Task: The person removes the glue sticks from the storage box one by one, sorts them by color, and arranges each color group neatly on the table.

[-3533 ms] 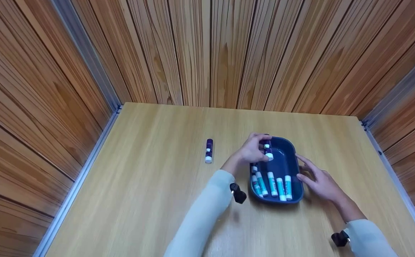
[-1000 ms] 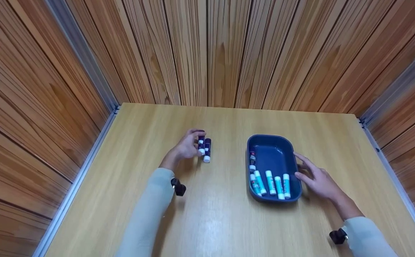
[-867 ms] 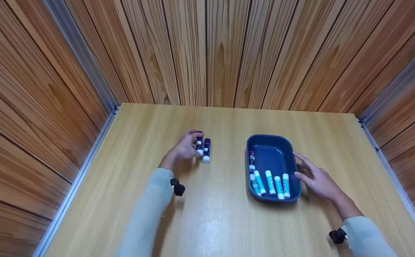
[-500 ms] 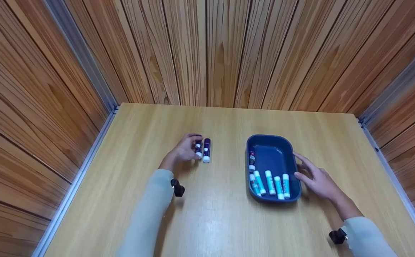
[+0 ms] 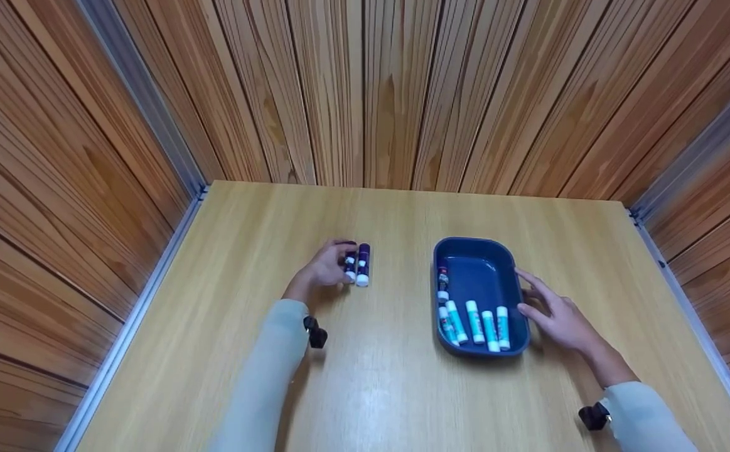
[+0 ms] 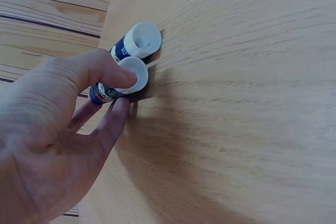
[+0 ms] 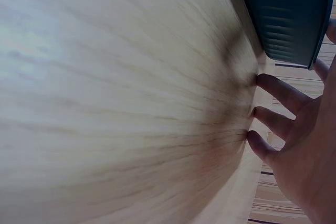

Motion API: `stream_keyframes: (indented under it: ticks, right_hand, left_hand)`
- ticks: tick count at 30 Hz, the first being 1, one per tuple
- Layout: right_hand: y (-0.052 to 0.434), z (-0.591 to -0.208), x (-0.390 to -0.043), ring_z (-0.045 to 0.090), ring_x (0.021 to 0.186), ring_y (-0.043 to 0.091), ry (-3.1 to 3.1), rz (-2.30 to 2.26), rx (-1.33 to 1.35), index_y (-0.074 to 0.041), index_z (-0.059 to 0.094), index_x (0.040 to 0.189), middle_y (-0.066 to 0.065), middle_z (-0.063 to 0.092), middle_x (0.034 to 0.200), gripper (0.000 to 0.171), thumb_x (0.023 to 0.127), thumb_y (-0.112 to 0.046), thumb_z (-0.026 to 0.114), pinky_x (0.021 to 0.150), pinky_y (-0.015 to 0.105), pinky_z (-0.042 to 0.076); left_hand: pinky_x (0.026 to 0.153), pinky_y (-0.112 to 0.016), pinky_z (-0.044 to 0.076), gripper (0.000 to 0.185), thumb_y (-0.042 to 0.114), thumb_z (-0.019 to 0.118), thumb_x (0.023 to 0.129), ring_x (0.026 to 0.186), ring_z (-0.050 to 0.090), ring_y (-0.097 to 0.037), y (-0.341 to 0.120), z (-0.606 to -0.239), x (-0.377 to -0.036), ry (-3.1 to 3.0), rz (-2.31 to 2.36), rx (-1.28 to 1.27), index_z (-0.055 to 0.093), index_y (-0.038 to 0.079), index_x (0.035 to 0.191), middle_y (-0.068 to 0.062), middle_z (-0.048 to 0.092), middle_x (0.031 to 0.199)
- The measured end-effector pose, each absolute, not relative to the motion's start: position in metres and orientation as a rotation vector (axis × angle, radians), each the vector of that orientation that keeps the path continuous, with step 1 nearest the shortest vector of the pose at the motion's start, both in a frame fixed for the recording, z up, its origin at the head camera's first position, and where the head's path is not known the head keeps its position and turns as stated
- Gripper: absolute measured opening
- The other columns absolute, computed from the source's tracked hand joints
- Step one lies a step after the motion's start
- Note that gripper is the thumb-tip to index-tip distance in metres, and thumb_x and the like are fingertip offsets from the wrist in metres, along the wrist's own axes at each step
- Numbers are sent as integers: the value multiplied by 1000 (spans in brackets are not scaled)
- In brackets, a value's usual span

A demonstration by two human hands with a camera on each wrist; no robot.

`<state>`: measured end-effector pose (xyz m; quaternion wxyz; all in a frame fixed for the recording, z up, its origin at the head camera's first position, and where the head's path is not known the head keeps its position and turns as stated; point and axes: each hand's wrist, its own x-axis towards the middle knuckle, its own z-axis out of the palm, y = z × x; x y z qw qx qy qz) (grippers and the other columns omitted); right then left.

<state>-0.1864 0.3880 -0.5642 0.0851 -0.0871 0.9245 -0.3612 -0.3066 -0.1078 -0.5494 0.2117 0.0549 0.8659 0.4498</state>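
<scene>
My left hand [image 5: 327,263] pinches a dark purple glue stick [image 5: 350,270] with a white end; in the left wrist view the thumb presses that white end while fingers support it from the other side. Right alongside it, a second purple glue stick [image 5: 363,263] lies on the table, parallel to the first. At the right side of a navy blue tray [image 5: 484,270], my right hand [image 5: 559,317] rests with thumb and forefinger at the rim. Its other fingers [image 7: 283,95] are spread, tips down at the tabletop, in the right wrist view.
Several teal glue sticks [image 5: 474,321] lie in the tray's near end. A darker glue stick [image 5: 443,284] lies along its left wall. Wood-plank walls [image 5: 390,94] enclose the table [image 5: 365,376] at the back and sides.
My left hand has carried a purple glue stick leftward out of the tray, lowered it left of the other one, and lately shifted it slightly closer. My right hand has stayed at the tray.
</scene>
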Motion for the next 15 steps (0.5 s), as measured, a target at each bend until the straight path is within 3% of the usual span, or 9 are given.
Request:
stream_keyframes:
  ticks: [7, 15]
  right_hand:
    - [387, -563, -186, 48, 158, 60, 2757, -1087, -261, -31, 20, 182, 33, 47, 173, 74, 118, -42, 57, 124, 86, 35]
    - [385, -562, -186, 50, 157, 60, 2771, -1101, -281, -28, 23, 181, 32, 47, 174, 74, 118, -38, 59, 123, 85, 36]
  left_hand:
    - [143, -59, 29, 77, -7, 79, 98, 167, 38, -38, -108, -552, -306, 2382, 1282, 142, 54, 14, 168, -10, 31, 183]
    - [142, -57, 32, 90, -10, 78, 97, 165, 43, -38, -109, -551, -306, 2360, 1303, 118, 40, 15, 175, -18, 41, 179]
